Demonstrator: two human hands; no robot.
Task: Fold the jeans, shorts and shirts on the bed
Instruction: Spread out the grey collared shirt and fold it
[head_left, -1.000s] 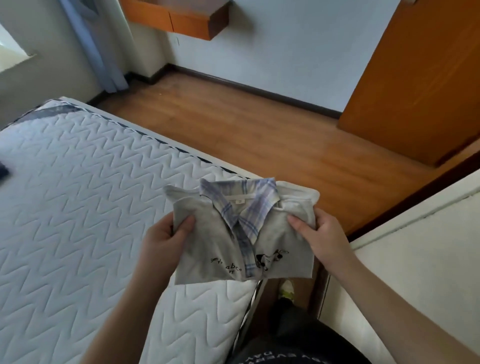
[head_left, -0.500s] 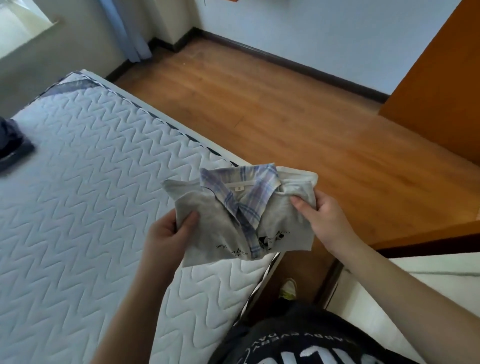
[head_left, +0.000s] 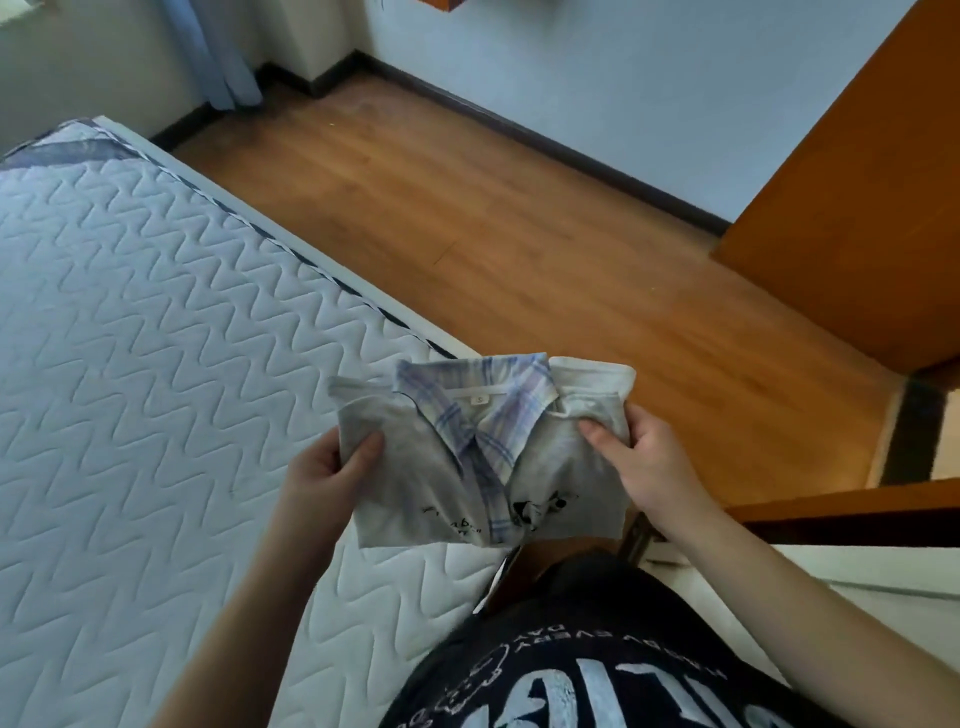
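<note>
A folded grey shirt with a blue plaid collar and a small black print is held in the air over the near corner of the bed. My left hand grips its left edge, thumb on top. My right hand grips its right edge, thumb pressed on the front. The shirt is a compact rectangle, collar facing up and away from me.
The white quilted mattress fills the left side, its edge running diagonally. Wooden floor lies beyond it. An orange wooden door stands at right, a white surface at lower right, a blue curtain at the far corner.
The shirt stays gripped in both hands. The view has tilted further down, and the dark item on the bed's left edge has left the frame.
</note>
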